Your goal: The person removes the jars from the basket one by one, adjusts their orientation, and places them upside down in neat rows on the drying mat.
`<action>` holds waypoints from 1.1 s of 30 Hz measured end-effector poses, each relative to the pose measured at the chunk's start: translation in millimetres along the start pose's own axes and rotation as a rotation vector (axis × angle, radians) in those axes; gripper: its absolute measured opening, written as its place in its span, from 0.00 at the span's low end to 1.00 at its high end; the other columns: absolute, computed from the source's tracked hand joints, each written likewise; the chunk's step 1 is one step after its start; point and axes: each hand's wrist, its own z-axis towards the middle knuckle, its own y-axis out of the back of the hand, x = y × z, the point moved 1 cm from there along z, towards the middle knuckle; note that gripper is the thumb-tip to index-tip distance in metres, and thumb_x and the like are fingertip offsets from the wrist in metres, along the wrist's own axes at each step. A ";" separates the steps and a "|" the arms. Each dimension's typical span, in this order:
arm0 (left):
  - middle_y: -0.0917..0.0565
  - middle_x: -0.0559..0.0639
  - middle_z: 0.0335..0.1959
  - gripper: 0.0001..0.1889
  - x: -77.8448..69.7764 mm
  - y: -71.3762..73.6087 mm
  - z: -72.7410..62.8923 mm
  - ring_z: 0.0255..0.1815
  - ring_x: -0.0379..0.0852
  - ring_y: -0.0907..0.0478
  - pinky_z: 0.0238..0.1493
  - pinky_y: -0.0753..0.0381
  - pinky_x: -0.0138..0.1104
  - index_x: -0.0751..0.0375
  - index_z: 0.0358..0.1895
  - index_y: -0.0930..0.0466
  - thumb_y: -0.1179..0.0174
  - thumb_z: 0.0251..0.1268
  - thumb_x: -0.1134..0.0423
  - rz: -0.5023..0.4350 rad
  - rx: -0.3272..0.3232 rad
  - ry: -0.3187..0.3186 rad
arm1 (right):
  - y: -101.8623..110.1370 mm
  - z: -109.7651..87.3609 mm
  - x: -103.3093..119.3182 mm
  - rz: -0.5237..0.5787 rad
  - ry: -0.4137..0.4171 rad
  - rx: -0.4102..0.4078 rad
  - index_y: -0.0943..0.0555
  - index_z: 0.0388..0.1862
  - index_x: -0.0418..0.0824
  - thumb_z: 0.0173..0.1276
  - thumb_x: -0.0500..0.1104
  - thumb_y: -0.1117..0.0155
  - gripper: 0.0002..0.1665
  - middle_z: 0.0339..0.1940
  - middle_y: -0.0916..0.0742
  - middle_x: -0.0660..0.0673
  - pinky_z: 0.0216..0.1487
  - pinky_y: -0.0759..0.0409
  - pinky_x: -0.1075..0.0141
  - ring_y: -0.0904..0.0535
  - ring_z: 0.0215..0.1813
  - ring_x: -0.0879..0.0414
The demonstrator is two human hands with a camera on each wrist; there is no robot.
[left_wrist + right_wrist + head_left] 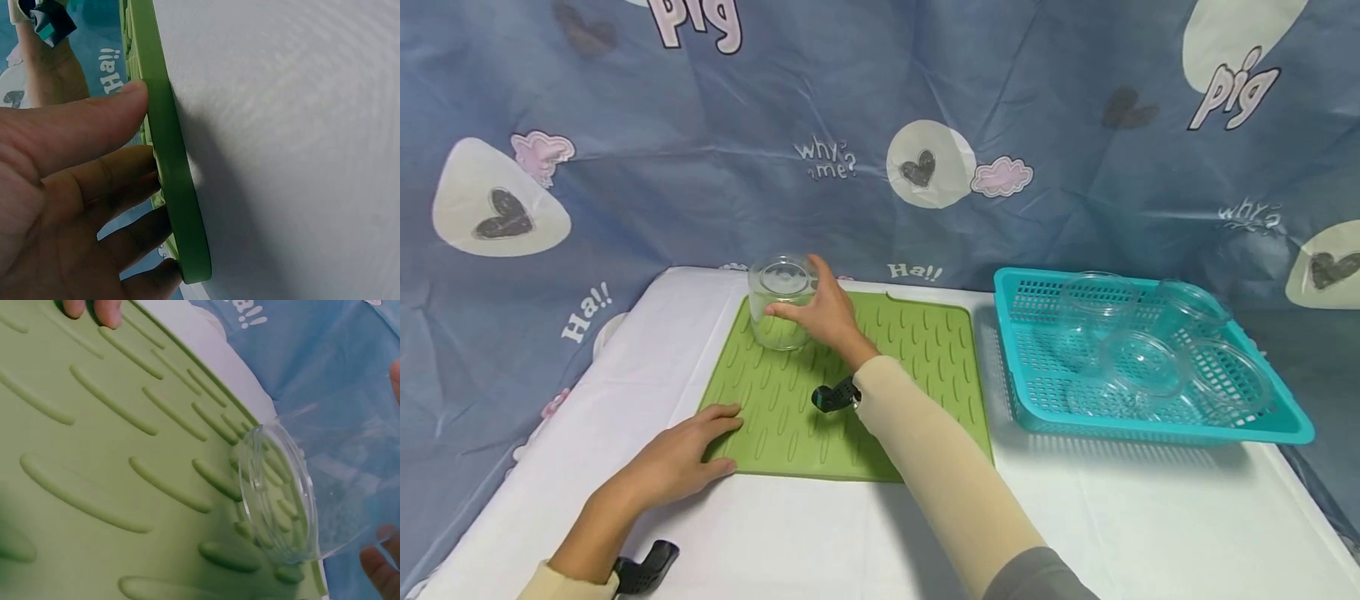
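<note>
Sleeve (955, 467), right arm: cream, grey at its upper part. Left hand (677, 458): relaxed, fingers parted, touching the near left corner of the mat. Right hand (823, 312): thumb and fingers gripping a clear jar. Clear jar (775, 287): one, mouth down, at the far left corner of the mat; contact beneath cannot be told. Mat (917, 350): green, ridged, flat on a white tabletop (820, 533). Basket (1009, 350): turquoise, right of the mat, holding four clear containers (1146, 362). Backdrop (700, 192): blue, printed cloth.
</note>
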 end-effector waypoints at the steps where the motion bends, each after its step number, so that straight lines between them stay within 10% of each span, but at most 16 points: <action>1: 0.28 0.61 0.70 0.30 0.2 -0.2 -0.1 0.66 0.69 0.28 0.59 0.24 0.61 0.68 0.63 0.24 0.30 0.58 0.59 0.001 -0.002 0.000 | -1.3 -0.7 -0.4 0.020 -0.004 0.000 0.49 0.81 0.55 0.51 0.63 0.22 0.65 0.79 0.33 0.47 0.66 0.23 0.46 0.27 0.71 0.43; 14: 0.28 0.60 0.69 0.30 -0.1 -1.0 -0.6 0.65 0.67 0.26 0.59 0.22 0.59 0.66 0.63 0.23 0.30 0.58 0.56 0.015 0.032 -0.007 | -20.0 -6.0 -5.3 0.205 0.009 0.022 0.53 0.82 0.55 0.53 0.55 0.20 0.66 0.80 0.35 0.43 0.74 0.31 0.44 0.35 0.77 0.42; 33: 0.27 0.59 0.69 0.29 0.2 -1.4 3.6 0.64 0.68 0.25 0.56 0.21 0.61 0.66 0.62 0.23 0.30 0.58 0.57 0.052 0.017 -0.018 | -20.5 -2.3 -11.1 0.110 0.023 0.017 0.55 0.82 0.59 0.55 0.48 0.20 0.66 0.78 0.31 0.43 0.70 0.24 0.50 0.30 0.75 0.45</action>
